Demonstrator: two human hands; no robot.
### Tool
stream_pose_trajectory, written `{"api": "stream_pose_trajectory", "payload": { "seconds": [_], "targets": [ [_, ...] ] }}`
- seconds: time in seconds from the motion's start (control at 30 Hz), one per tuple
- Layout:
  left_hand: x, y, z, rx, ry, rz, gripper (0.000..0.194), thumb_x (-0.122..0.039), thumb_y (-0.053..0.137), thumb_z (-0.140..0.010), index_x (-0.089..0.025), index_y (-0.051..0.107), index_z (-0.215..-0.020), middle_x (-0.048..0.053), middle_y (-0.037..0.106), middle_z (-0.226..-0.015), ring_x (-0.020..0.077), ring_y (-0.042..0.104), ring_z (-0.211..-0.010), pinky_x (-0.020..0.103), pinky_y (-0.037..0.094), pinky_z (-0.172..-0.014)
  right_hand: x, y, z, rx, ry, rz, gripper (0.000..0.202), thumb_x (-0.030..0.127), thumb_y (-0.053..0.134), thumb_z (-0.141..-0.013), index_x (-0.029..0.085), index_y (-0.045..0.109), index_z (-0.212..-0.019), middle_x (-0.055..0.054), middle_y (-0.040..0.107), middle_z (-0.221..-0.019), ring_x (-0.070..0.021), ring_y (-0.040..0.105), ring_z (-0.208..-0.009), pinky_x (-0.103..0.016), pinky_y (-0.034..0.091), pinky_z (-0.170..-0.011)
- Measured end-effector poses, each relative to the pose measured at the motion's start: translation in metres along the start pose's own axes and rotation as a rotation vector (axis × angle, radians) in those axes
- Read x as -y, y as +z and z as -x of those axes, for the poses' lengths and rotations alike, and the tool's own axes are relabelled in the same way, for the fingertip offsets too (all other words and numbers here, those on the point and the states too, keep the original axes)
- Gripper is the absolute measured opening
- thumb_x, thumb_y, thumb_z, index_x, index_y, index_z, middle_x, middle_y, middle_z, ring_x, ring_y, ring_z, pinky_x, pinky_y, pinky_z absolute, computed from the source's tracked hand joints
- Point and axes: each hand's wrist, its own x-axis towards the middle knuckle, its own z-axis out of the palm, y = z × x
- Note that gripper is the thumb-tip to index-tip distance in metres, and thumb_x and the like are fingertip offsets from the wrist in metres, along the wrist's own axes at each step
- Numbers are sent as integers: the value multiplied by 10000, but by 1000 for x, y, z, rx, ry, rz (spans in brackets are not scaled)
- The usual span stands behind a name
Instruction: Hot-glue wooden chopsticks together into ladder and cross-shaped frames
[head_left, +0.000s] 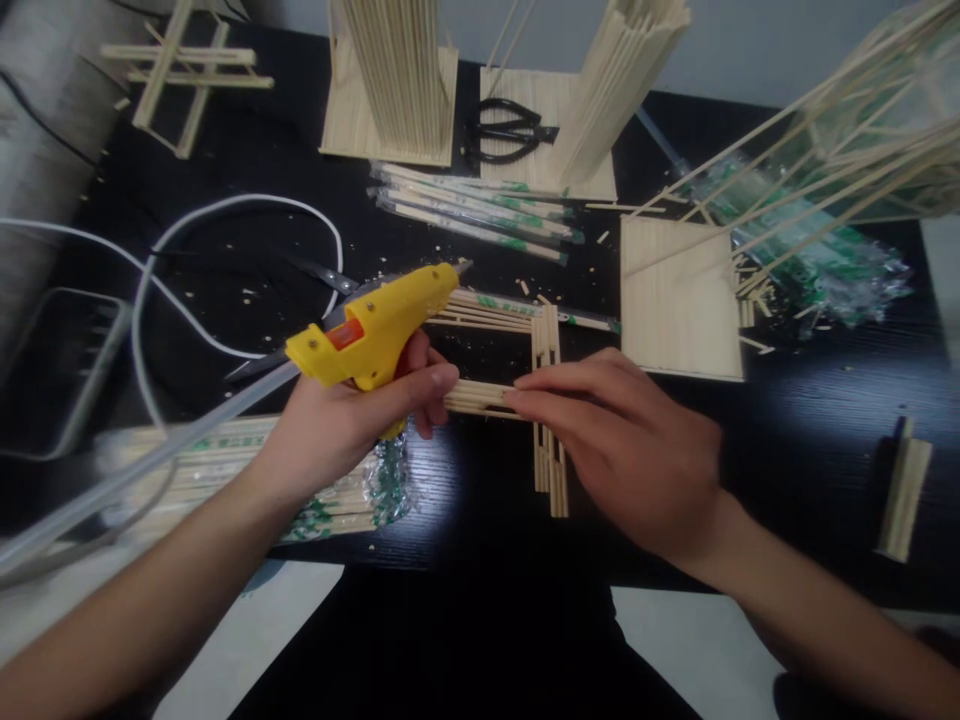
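Note:
My left hand [375, 405] is wrapped round the handle of a yellow glue gun [405, 310], whose nozzle points up and to the right. A long clear glue stick [165, 455] runs out of its back end. Below the gun, the left fingertips are at one end of a flat strip of joined wooden sticks [480, 396]. My right hand [622, 440] pinches the other end of this strip with thumb and fingers. The strip meets an upright bundle of sticks [553, 480], partly hidden by my right hand. More sticks [491, 318] lie parallel above.
Wooden stick towers [397, 80] on square bases stand at the back, with black scissors [514, 132] between them. A bare square base [679, 300] lies right. Wrapped chopsticks [480, 210], a white cable [247, 200] and a frame of sticks [187, 75] lie on the black table [480, 520].

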Motion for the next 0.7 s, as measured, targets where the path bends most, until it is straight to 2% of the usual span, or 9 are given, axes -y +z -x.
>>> {"api": "stream_pose_trajectory", "payload": {
  "seconds": [0.13,0.23,0.33,0.43,0.5,0.63,0.7],
  "targets": [
    [-3,-1,-1,-38,42,-51,295,-464,674,-984,-213,682,-830,2,651,-689,120,567,-567,267,455,-533,4,-5,-1,-8,42,-37,314,-16,648,-988,224,799,-1123,-59,812,-1094,-186,738,-945,-358,638,-823],
    [-8,-2,-1,-136,30,-69,306,-478,671,-983,-213,666,-831,0,641,-707,115,502,-569,275,363,-500,6,-9,-2,-31,56,-94,279,11,661,-994,219,801,-1116,-60,808,-1082,-182,744,-957,-347,649,-826],
    [-16,-7,0,-201,13,-148,290,-472,719,-963,-211,641,-864,-14,610,-718,115,467,-612,274,345,-537,6,-12,-2,-70,54,-131,240,31,679,-995,205,801,-1106,-64,803,-1065,-172,744,-949,-337,653,-832],
    [-24,-16,-1,-212,-38,-314,284,-469,737,-946,-209,629,-906,-29,547,-707,119,460,-659,264,361,-581,4,-14,-1,-90,43,-155,215,32,678,-997,178,796,-1103,-76,796,-1068,-170,738,-958,-338,650,-847],
    [-28,-25,-5,-218,-3,-470,268,-437,739,-916,-198,621,-888,-29,531,-692,121,463,-634,272,371,-581,1,-13,1,-104,28,-155,212,45,672,-1005,183,788,-1117,-75,792,-1083,-174,726,-955,-354,650,-845],
    [-32,-45,-20,-313,24,-717,351,-525,732,-845,-208,610,-932,-37,523,-656,142,462,-570,296,356,-549,-5,-5,7,-137,-30,-152,247,36,620,-1026,185,761,-1162,-87,776,-1109,-187,700,-983,-377,643,-849],
    [-34,-53,-28,-301,73,-866,337,-498,746,-832,-221,583,-935,-28,563,-712,160,497,-627,296,369,-587,-7,-1,10,-121,-67,-145,247,44,594,-1041,172,749,-1184,-95,766,-1116,-195,687,-1013,-378,636,-860]
  ]
}}
